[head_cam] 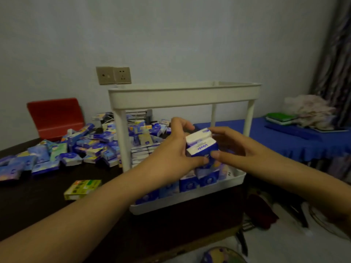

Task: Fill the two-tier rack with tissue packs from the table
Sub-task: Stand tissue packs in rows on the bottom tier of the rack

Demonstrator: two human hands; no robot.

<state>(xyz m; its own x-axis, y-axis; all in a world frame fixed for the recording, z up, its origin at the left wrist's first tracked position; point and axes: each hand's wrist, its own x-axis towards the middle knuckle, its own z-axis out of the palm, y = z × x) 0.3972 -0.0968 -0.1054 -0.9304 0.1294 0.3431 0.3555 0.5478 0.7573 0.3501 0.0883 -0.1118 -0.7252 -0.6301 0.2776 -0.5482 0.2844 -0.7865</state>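
Seemingly from the head camera alone, both hands meet over the lower tier of the white two-tier rack (182, 95), which stands at the right edge of the dark desk (38, 198). The left hand (171, 150) has its fingers curled around a small stack of tissue packs (201, 144), thumb pressed low on the near face. The right hand (233, 147) pinches the same stack from the other side, fingers bent over its top, thumb against its front. The stack sits just above the packs already standing in rows in the lower tray (190, 200). The top tier looks bare from this angle. A loose heap of packs (79, 149) spreads over the desk's left and far side. A yellow-green box (82, 188) lies alone near the front, and a red board (55, 116) leans at the far left.
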